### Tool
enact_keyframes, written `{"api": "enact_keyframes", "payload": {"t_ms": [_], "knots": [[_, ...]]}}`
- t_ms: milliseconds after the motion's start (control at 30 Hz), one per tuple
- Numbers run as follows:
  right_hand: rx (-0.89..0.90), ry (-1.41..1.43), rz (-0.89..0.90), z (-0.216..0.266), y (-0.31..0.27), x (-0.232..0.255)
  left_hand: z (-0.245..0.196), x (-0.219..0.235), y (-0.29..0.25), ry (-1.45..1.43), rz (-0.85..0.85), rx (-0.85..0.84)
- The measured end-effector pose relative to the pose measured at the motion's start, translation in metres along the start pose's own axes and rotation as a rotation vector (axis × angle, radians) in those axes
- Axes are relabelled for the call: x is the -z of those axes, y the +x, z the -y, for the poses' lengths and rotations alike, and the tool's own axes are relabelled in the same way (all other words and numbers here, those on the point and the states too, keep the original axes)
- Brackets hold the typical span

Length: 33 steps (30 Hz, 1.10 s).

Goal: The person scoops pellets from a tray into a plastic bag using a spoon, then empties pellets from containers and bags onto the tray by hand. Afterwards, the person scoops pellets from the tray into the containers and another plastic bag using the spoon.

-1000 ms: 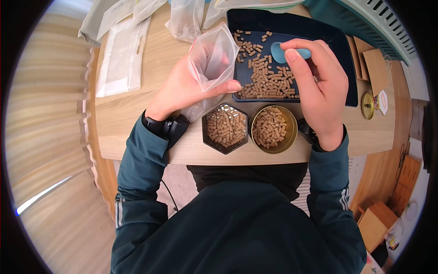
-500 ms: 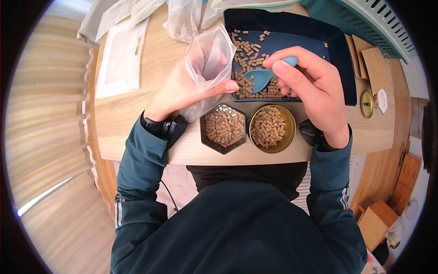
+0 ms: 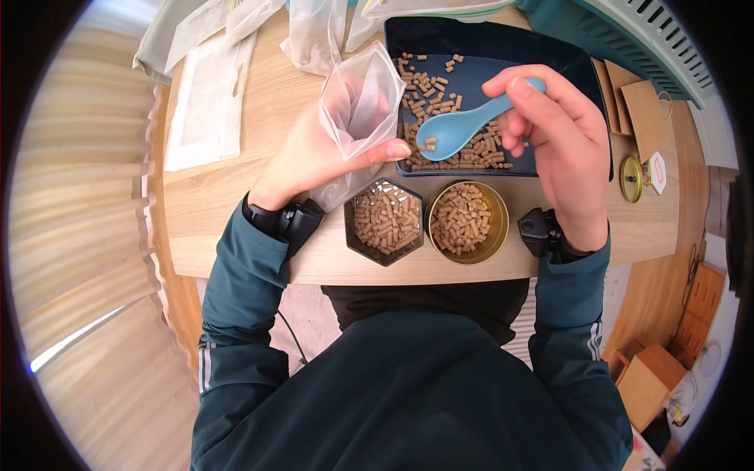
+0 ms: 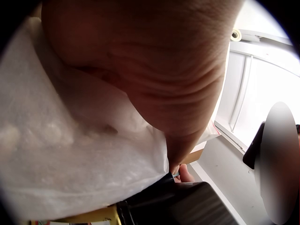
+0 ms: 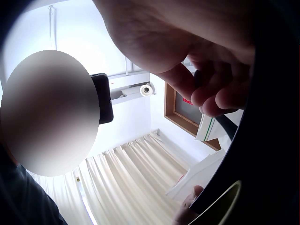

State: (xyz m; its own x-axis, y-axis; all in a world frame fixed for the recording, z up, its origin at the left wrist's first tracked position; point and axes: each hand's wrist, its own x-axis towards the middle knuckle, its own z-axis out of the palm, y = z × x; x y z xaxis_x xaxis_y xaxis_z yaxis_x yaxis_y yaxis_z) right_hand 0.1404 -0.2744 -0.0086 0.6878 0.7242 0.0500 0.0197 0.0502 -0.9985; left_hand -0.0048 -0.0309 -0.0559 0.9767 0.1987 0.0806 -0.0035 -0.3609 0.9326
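The left hand pinches the clear bag mouth-up to receive; the right hand grips the blue spoon level, so its pellets stay in the bowl.

Bag left of tray, two tins in front

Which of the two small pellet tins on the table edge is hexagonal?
The black tin, left of the round gold tin, below the plastic bag; it has six flat sides.

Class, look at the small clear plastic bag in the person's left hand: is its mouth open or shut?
Open. The clear plastic bag gapes wide at its top, held by the left hand, facing the blue plastic spoon.
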Motion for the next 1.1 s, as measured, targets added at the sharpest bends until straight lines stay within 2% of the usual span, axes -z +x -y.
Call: {"api": "enact_keyframes", "payload": {"t_ms": [100,167,200,267,300,400,467,500,567,600,667,833,1000,1067,1100], "knots": [[0.020,0.094,-0.048,-0.003,0.001,0.002,0.002,0.000,0.000,-0.006,0.002,0.004],[0.150,0.225,-0.131,-0.005,0.002,0.002,0.003,0.000,0.000,-0.010,0.003,0.008],[0.150,0.225,-0.129,-0.004,0.001,0.002,0.002,0.000,0.001,-0.007,0.005,-0.002],[0.311,0.251,-0.106,-0.001,0.000,0.000,0.003,0.001,0.001,-0.004,0.002,-0.013],[0.312,0.252,-0.102,-0.002,-0.003,-0.001,0.003,0.000,0.001,-0.019,0.006,-0.015],[0.504,-0.059,0.133,-0.003,-0.006,-0.007,0.003,-0.003,0.001,-0.051,-0.011,-0.030],[0.532,-0.101,0.117,-0.004,-0.006,-0.012,0.002,-0.002,0.001,-0.069,-0.027,-0.041],[0.530,-0.102,0.116,-0.003,-0.006,-0.011,0.000,-0.001,0.001,-0.059,-0.003,-0.013],[0.439,-0.001,-0.060,-0.003,-0.005,-0.008,0.000,0.002,0.001,-0.049,0.019,0.017],[0.439,0.000,-0.058,-0.004,-0.003,-0.008,0.001,0.003,0.001,-0.031,0.033,0.032],[0.386,-0.449,-0.198,-0.008,0.000,-0.008,0.001,0.003,0.000,-0.012,0.050,0.046],[0.318,-0.412,-0.069,-0.010,-0.002,-0.012,-0.002,0.000,0.000,-0.033,0.013,0.018],[0.252,-0.333,0.206,-0.004,-0.004,-0.008,-0.002,0.001,0.000,-0.038,0.019,0.029],[0.227,-0.307,0.212,-0.002,-0.005,-0.008,-0.002,0.001,0.000,-0.044,0.025,0.034],[0.159,-0.247,0.196,-0.001,-0.006,-0.010,-0.003,0.000,-0.001,-0.051,0.014,0.042]]}}
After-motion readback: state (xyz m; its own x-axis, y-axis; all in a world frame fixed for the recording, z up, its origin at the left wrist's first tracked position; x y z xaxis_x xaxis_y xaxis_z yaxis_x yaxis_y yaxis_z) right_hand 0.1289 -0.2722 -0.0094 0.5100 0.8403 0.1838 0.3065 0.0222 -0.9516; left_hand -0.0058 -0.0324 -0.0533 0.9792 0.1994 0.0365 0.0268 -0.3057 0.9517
